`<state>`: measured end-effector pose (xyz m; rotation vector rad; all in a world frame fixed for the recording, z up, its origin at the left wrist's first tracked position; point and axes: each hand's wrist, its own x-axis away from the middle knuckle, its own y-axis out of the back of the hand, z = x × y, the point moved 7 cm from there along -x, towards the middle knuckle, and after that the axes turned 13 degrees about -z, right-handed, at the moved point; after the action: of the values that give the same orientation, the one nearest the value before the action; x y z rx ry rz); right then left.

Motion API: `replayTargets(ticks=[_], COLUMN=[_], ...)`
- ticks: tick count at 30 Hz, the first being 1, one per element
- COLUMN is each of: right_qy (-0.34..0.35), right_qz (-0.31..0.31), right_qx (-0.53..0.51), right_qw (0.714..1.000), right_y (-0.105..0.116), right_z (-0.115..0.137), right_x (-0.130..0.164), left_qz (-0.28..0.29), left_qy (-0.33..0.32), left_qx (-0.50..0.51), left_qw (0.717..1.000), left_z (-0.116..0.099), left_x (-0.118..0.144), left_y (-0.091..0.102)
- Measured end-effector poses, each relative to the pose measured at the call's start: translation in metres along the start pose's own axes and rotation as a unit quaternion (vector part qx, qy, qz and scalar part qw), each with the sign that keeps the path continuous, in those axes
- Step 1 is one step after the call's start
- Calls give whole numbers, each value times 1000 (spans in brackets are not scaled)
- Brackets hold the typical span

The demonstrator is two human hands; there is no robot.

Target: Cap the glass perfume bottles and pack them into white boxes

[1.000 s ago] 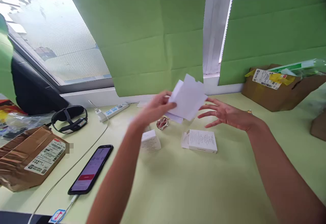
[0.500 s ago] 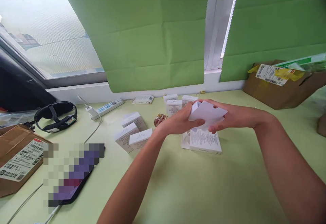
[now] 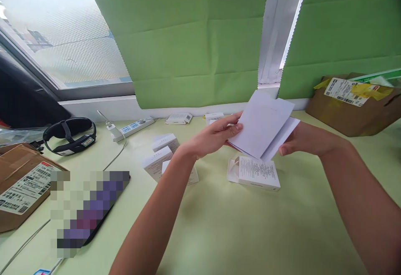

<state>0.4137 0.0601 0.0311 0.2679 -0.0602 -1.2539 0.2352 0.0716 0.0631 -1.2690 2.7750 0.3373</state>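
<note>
A white piece of folded thin card [image 3: 266,120], like a flattened carton, is raised above the desk with its layers fanned apart at the right. My left hand [image 3: 219,135] grips its left edge, thumb on the front face and fingers behind. At the lower right edge is my right hand [image 3: 297,141], its fingers hidden behind the card and its thumb low at the side. Just below, a white printed box [image 3: 258,172] lies flat on the desk, its end flap open to the left. Several white boxes [image 3: 158,160] stand left of my left forearm.
More white boxes [image 3: 214,117] stand behind my left hand. A flat white carton [image 3: 178,118], a power strip [image 3: 134,128] and a black headband device [image 3: 70,137] lie farther back. Cardboard boxes stand at left [image 3: 28,187] and right [image 3: 351,112]. A blurred phone [image 3: 97,208] lies front left.
The white card has been raised and turned, so a broad blank face and a fanned second layer now show. My hands have moved slightly apart. The view has shifted a little.
</note>
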Motion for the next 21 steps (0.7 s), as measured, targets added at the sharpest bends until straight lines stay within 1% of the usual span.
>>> replayTargets(ticks=[4,7,10,12,16,21], right_qy=[25,25,11,0,2,1], right_qz=[-28,-46,-57,-59,-42,-36], right_qx=[-7,1,19,27,32,34], right_qw=[999,999,998,998,999,999], right_y=[-3,-2,1,2,0,-3], right_z=[2,1,-1,-3,-3,-4], right_x=[-6,-7,-6,-5,-7,-9], left_qz=[14,-9,-42,-52,-59,-70], left_qy=[-3,-12,-12,-13,-40,-49], left_qx=[25,16,-25,-73,-169,-207], left_qw=[1000,1000,999,996,983,975], left_z=[0,5,8,6,-1,0], left_x=[-1,-5,-6,-5,-2,-1], left_y=[-5,-3,2,2,-5,-13])
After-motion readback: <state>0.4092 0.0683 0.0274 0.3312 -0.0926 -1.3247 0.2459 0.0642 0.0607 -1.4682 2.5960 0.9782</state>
